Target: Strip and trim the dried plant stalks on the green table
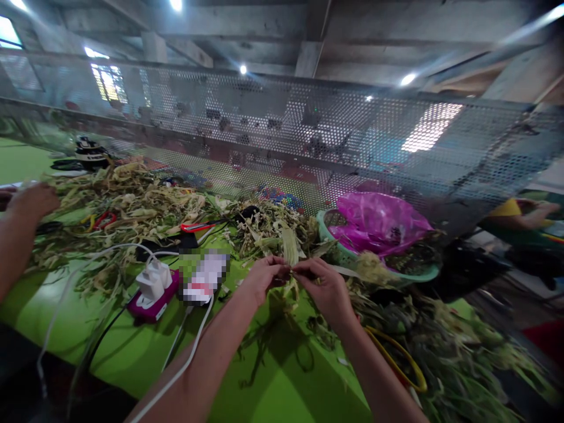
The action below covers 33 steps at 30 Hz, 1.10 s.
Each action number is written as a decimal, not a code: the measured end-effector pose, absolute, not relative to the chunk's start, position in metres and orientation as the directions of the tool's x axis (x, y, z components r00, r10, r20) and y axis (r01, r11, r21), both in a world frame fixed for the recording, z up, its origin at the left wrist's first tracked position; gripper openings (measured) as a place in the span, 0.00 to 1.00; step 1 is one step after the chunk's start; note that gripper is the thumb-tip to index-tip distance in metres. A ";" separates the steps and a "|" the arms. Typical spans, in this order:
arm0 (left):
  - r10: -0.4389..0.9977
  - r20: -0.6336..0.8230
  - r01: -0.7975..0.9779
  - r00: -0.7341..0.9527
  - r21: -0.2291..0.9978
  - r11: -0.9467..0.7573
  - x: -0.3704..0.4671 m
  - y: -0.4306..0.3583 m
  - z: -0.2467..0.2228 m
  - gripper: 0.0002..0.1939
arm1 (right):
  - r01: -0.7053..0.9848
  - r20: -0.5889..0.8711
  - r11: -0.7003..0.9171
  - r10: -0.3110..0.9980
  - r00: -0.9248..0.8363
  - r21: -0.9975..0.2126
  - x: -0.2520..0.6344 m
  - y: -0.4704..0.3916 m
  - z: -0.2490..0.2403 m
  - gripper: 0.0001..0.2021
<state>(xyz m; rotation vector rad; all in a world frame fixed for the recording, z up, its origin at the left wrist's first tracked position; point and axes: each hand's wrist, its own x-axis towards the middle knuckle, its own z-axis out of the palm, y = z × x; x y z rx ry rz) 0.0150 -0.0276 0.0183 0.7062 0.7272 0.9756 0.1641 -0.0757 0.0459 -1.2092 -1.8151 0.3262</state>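
Observation:
My left hand [265, 277] and my right hand [324, 288] meet over the green table [273, 376], fingertips pinched close together. Between them they grip a piece of dried corn husk [289, 247], whose broad pale strip stands up above the fingers. Shorter frayed ends of it hang below. Behind my hands lies a heap of thin husk scraps [259, 229]. Dark curled strands [268, 346] rest on the table beneath them. The fingertips partly hide where the husk is held.
A green basket [324, 226] with a pink plastic bag [379, 220] stands at right. Yellow-handled scissors [403, 358] lie among green husks [467, 364]. A purple power strip [154, 308], phone [207, 279], white cables and red cutter [198, 226] occupy the left. Another person's hand [33, 200] is far left.

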 end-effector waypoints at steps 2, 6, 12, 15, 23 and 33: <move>0.901 -0.208 -0.477 0.381 0.790 0.384 0.015 -0.029 0.018 0.10 | 0.639 0.540 0.483 0.832 -0.124 -0.598 0.164 -0.077 0.048 0.04; 0.900 -0.167 -0.492 0.403 0.789 0.367 0.016 -0.033 0.021 0.10 | 0.697 0.518 0.425 0.851 -0.090 -0.577 0.165 -0.076 0.050 0.05; 0.907 -0.094 -0.476 0.410 0.826 0.301 0.016 -0.036 0.027 0.12 | 0.609 0.438 0.329 0.899 0.032 -0.721 0.168 -0.070 0.039 0.07; 0.905 -0.064 -0.483 0.421 0.828 0.283 0.017 -0.036 0.026 0.15 | 0.534 0.400 0.291 0.911 0.098 -0.794 0.166 -0.069 0.038 0.07; 0.924 -0.091 -0.458 0.371 0.848 0.268 0.018 -0.033 0.022 0.12 | 0.391 0.410 0.368 0.911 0.029 -0.844 0.164 -0.070 0.041 0.08; 0.894 -0.084 -0.519 0.440 0.789 0.330 0.018 -0.036 0.019 0.05 | 0.636 0.518 0.430 0.854 -0.056 -0.640 0.169 -0.075 0.049 0.05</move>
